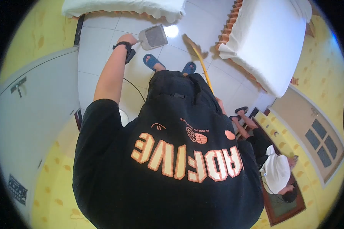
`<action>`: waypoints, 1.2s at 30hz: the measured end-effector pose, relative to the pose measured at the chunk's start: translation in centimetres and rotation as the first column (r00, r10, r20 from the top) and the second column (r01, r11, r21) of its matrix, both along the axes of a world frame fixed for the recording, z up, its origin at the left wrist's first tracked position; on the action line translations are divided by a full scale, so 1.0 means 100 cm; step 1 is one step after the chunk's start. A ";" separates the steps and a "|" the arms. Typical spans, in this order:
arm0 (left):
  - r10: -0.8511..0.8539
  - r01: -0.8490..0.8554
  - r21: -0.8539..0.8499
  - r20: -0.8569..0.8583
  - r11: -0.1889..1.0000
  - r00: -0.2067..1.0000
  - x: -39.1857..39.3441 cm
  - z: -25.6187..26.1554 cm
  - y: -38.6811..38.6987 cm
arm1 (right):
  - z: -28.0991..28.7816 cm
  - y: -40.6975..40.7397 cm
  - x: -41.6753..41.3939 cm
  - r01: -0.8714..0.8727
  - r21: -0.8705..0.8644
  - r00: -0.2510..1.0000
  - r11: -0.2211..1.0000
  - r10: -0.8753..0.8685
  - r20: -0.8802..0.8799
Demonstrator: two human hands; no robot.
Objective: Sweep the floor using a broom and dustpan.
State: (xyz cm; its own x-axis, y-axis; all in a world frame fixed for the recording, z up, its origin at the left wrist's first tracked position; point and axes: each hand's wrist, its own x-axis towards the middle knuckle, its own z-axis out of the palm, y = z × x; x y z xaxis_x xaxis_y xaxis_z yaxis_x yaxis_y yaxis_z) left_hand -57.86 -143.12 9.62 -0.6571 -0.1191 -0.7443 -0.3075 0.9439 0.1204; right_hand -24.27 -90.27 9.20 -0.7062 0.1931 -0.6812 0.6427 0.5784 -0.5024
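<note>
My left hand [127, 39], with a black band and device on the wrist, grips the short handle of a grey dustpan [157, 37]. The dustpan is low over the tiled floor, ahead of my left foot; whether it touches the tiles I cannot tell. At my right side, my right hand [220, 105] is partly hidden by my black shirt. It is closed around the upper visible part of a broom's yellow handle [205, 73]. The broom's tan head [189, 40] lies forward of my right foot, somewhat blurred.
Beds with white covers stand ahead [126, 8] and to the right [266, 48]. A white door [37, 86] is on the left, a panelled door [312, 134] on the right. A seated person [275, 169] is at my right. A thin black cable [136, 89] hangs beside me.
</note>
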 end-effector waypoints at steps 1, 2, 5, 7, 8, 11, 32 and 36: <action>0.006 -0.007 0.025 0.026 1.000 1.000 0.008 -0.012 -0.002 | 0.002 0.007 0.004 0.014 0.019 1.000 1.000 -0.014 0.024; 0.019 -0.020 0.021 0.056 1.000 0.998 0.029 -0.014 -0.016 | 0.011 -0.002 -0.006 -0.002 0.003 0.998 1.000 0.002 0.061; 0.032 -0.033 0.025 0.036 0.999 0.999 0.066 -0.036 -0.031 | 0.031 0.005 -0.007 0.030 0.039 0.988 0.999 -0.035 0.153; -0.007 0.008 0.042 -0.043 0.999 0.999 0.096 -0.039 -0.040 | 0.039 0.016 0.000 0.086 -0.038 0.995 0.996 -0.083 0.057; -0.037 0.036 0.045 0.011 0.998 0.999 0.104 -0.039 -0.044 | 0.035 0.026 0.006 0.095 -0.023 0.994 0.995 -0.093 0.057; 0.235 -0.236 0.057 0.029 0.970 0.972 0.135 -0.023 -0.014 | 0.013 0.064 0.037 0.191 -0.040 0.981 0.981 -0.188 0.054; 0.619 -0.616 -0.071 0.040 0.785 0.784 0.112 -0.001 0.014 | -0.038 0.029 -0.194 -0.401 0.130 0.916 0.907 0.394 0.077; 0.496 -0.499 -0.070 -0.049 0.864 0.867 0.204 0.040 -0.081 | 0.012 -0.120 -0.120 -0.321 -0.154 0.895 0.934 0.352 0.273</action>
State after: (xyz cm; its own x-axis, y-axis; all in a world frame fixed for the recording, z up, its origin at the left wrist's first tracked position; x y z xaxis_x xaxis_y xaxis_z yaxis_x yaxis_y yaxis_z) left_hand -37.51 -151.21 13.66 -0.5161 -0.4926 -0.7007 -0.7362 0.6733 0.0689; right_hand -36.31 -102.22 10.44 -0.4834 -0.1028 -0.8693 0.5452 0.7415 -0.3909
